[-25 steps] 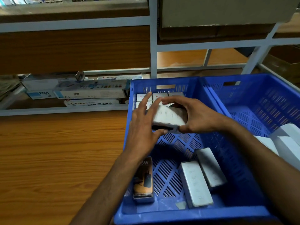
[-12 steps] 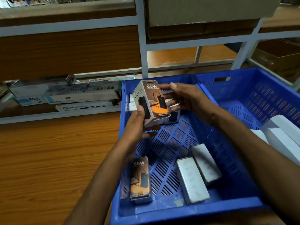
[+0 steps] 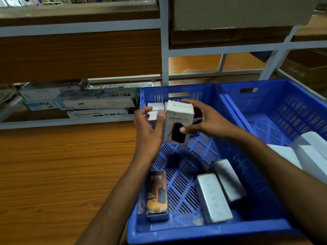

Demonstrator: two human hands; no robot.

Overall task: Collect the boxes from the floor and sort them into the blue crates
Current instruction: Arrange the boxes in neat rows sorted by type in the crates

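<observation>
**Upright "HALLEY" box held over the near blue crate**

Now both hands meet above the far end of the blue slotted plastic crate (image 3: 178, 167). The right hand (image 3: 205, 122) grips a white upright cardboard box (image 3: 177, 121) printed "HALLEY", thumb across its dark front picture and fingers behind it. The left hand (image 3: 150, 128) presses its thumb against the box's left edge, palm open beside it, so it steadies the box and does not clasp it.

Behind the hands, white boxes with small red marks (image 3: 155, 110) stand stacked at the crate's far wall; their number cannot be told. On the crate floor lie three more boxes: one dark box reading "65W" (image 3: 157, 193) at the near left, and two plain grey-white boxes (image 3: 214, 197) side by side at the near right.

A second blue crate (image 3: 276, 110) touches the first on the right, with white boxes (image 3: 311, 154) in it, cut off by the frame edge.

On the low shelf to the left lie long cartons (image 3: 95, 101) reading "Viva" and "Choice". Both crates sit on a wood-grain floor (image 3: 62, 165).
</observation>
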